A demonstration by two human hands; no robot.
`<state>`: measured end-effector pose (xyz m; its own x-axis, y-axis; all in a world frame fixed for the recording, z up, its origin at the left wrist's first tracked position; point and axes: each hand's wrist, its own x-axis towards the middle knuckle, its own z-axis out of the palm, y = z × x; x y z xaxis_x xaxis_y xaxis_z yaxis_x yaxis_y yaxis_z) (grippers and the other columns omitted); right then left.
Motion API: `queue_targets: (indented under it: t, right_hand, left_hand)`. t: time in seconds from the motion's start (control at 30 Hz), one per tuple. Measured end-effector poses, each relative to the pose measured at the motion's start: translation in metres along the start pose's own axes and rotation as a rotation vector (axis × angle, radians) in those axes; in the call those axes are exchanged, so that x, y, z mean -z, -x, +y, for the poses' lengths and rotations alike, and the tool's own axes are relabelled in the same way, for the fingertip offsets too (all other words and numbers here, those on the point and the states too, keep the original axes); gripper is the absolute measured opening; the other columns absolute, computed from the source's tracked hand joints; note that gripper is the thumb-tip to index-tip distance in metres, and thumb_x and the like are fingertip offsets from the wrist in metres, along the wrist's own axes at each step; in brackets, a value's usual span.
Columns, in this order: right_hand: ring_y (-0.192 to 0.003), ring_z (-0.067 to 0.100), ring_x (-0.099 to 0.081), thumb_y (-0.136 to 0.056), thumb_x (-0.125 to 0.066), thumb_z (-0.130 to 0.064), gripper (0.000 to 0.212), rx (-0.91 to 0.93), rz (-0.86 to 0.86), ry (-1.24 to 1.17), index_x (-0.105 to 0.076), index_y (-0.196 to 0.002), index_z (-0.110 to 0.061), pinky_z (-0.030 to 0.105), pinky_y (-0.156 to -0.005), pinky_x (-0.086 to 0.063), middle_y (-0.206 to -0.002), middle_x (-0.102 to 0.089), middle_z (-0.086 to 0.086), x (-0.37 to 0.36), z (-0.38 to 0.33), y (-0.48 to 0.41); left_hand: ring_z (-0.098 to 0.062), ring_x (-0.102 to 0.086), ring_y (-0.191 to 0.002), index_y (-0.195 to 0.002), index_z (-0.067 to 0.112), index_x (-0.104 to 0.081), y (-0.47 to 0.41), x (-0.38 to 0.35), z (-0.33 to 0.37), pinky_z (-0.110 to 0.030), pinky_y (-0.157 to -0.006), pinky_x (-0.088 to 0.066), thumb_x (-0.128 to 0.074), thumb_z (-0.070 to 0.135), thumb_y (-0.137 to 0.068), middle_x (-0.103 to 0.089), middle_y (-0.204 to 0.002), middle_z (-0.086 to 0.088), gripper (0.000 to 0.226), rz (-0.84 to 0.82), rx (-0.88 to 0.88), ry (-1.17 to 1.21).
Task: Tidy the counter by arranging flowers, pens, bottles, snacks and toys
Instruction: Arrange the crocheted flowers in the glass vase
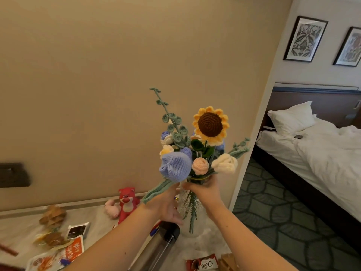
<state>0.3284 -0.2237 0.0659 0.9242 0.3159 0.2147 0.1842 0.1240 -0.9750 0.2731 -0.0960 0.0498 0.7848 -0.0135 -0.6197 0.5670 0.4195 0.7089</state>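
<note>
A bunch of crocheted flowers (197, 151), with a sunflower, a blue tulip and pale roses, stands in a clear glass vase (192, 216) on the counter. My right hand (203, 189) grips the vase's neck just under the blooms. My left hand (166, 204) lies against the vase's left side with straight fingers, beside a green crochet leaf. A red toy bear (128, 202) and a pink plush (112, 209) sit by the wall. Snack packets (58, 243) lie at the left. A dark-capped bottle (162, 245) lies on its side below my left wrist.
A Dove chocolate wrapper (203, 264) lies at the counter's front. Pens (154, 228) peek out beside the bottle. A dark wall switch plate (13, 174) sits at the left. The counter (93, 218) ends at a wall corner; a bed (312, 149) and patterned carpet are at right.
</note>
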Motion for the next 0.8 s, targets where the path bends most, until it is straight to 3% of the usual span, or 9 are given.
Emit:
queue_targets:
  t: [0.13, 0.23, 0.33, 0.4, 0.5, 0.57, 0.67, 0.77, 0.8]
  right_hand:
    - [-0.086, 0.015, -0.071, -0.059, -0.08, 0.015, 0.058, 0.057, 0.02, 0.018, -0.063, -0.105, -0.015, 0.025, -0.067, -0.058, -0.096, -0.073, 0.005, 0.012, -0.017, -0.016]
    - [-0.084, 0.005, -0.069, -0.059, -0.082, 0.012, 0.063, 0.063, 0.041, 0.03, -0.059, -0.112, -0.016, 0.018, -0.065, -0.056, -0.098, -0.072, -0.001, 0.023, -0.029, -0.032]
    - [-0.083, 0.003, -0.069, -0.06, -0.082, 0.011, 0.061, 0.07, 0.056, 0.035, -0.059, -0.108, -0.018, 0.015, -0.063, -0.054, -0.098, -0.072, 0.0, 0.032, -0.03, -0.049]
    - [-0.082, 0.003, -0.069, -0.059, -0.083, 0.011, 0.059, 0.071, 0.063, 0.051, -0.06, -0.101, -0.023, 0.015, -0.062, -0.054, -0.096, -0.072, -0.002, 0.036, -0.028, -0.058]
    - [-0.084, 0.004, -0.07, -0.057, -0.084, 0.009, 0.058, 0.059, 0.062, 0.065, -0.062, -0.099, -0.025, 0.017, -0.065, -0.054, -0.093, -0.073, -0.007, 0.039, -0.021, -0.07]
    - [-0.088, 0.007, -0.07, -0.056, -0.086, 0.005, 0.063, 0.041, 0.059, 0.062, -0.062, -0.108, -0.02, 0.024, -0.071, -0.055, -0.098, -0.073, -0.004, 0.039, -0.017, -0.077]
    - [-0.092, 0.008, -0.069, -0.055, -0.086, 0.004, 0.067, 0.028, 0.063, 0.04, -0.06, -0.112, -0.019, 0.028, -0.076, -0.056, -0.102, -0.072, -0.004, 0.037, -0.012, -0.086]
    - [-0.086, 0.004, -0.069, -0.056, -0.085, 0.004, 0.062, 0.027, 0.053, 0.045, -0.061, -0.105, -0.026, 0.021, -0.068, -0.056, -0.091, -0.073, -0.014, 0.038, -0.007, -0.09]
    - [-0.085, 0.004, -0.069, -0.057, -0.085, 0.004, 0.061, 0.027, 0.056, 0.042, -0.062, -0.103, -0.028, 0.022, -0.068, -0.057, -0.09, -0.073, -0.015, 0.039, -0.004, -0.09]
  left_hand:
    - [-0.039, -0.041, -0.132, -0.147, 0.032, -0.029, -0.007, -0.011, 0.008, -0.046, -0.081, -0.052, -0.043, 0.068, -0.089, -0.032, -0.152, -0.01, 0.069, 0.051, -0.07, -0.152]
    - [-0.025, -0.057, -0.113, -0.138, 0.026, -0.043, -0.017, -0.026, 0.014, -0.031, -0.069, -0.052, -0.044, 0.046, -0.097, -0.052, -0.135, -0.002, 0.046, 0.161, -0.198, -0.284]
    - [-0.023, -0.055, -0.113, -0.127, 0.017, -0.05, -0.043, -0.027, 0.013, -0.025, -0.082, -0.047, -0.044, 0.013, -0.099, -0.052, -0.12, -0.005, 0.029, 0.284, -0.388, -0.477]
    - [-0.021, -0.053, -0.112, -0.121, 0.011, -0.052, -0.056, -0.02, 0.007, -0.02, -0.087, -0.045, -0.036, 0.004, -0.1, -0.051, -0.12, -0.008, 0.027, 0.246, -0.422, -0.644]
    - [-0.021, -0.035, -0.138, -0.148, 0.017, -0.032, -0.08, -0.003, -0.004, -0.025, -0.107, -0.032, -0.04, 0.01, -0.097, -0.035, -0.151, -0.001, 0.052, 0.254, -0.358, -1.09]
    - [-0.021, -0.037, -0.137, -0.151, 0.02, -0.027, -0.094, 0.005, -0.011, -0.03, -0.108, -0.035, -0.045, 0.017, -0.096, -0.032, -0.154, -0.001, 0.058, 0.208, -0.314, -1.302]
    - [-0.027, -0.044, -0.131, -0.144, 0.024, -0.038, -0.111, 0.01, -0.018, -0.042, -0.104, -0.041, -0.042, 0.011, -0.094, -0.044, -0.144, -0.005, 0.053, 0.151, -0.329, -1.45]
    - [-0.026, -0.009, -0.148, -0.151, 0.022, -0.022, -0.123, 0.018, -0.026, -0.043, -0.117, -0.023, -0.036, 0.01, -0.096, -0.023, -0.158, -0.003, 0.058, 0.116, -0.272, -1.58]
    - [-0.026, -0.006, -0.148, -0.152, 0.021, -0.02, -0.127, 0.02, -0.029, -0.042, -0.117, -0.021, -0.036, 0.012, -0.097, -0.021, -0.158, -0.003, 0.058, 0.109, -0.267, -1.62]
